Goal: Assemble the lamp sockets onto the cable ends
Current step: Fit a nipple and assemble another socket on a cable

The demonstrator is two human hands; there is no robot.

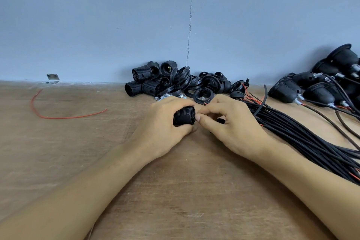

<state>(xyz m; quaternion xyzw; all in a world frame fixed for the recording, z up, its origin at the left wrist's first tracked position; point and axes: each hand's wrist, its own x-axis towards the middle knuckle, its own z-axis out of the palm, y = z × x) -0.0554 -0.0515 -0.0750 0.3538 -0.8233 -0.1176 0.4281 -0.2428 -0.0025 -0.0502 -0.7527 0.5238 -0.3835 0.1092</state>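
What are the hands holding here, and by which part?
Left hand grips the black socket around its ribbed barrel; right hand pinches at its end, item hidden.

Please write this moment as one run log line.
left hand: holds socket | right hand: pinches at socket end | cables: bundle on table, right side

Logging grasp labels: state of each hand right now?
Left hand: grips the black ribbed plastic lamp socket.
Right hand: fingers curled at the socket's end; held thing cannot be told.
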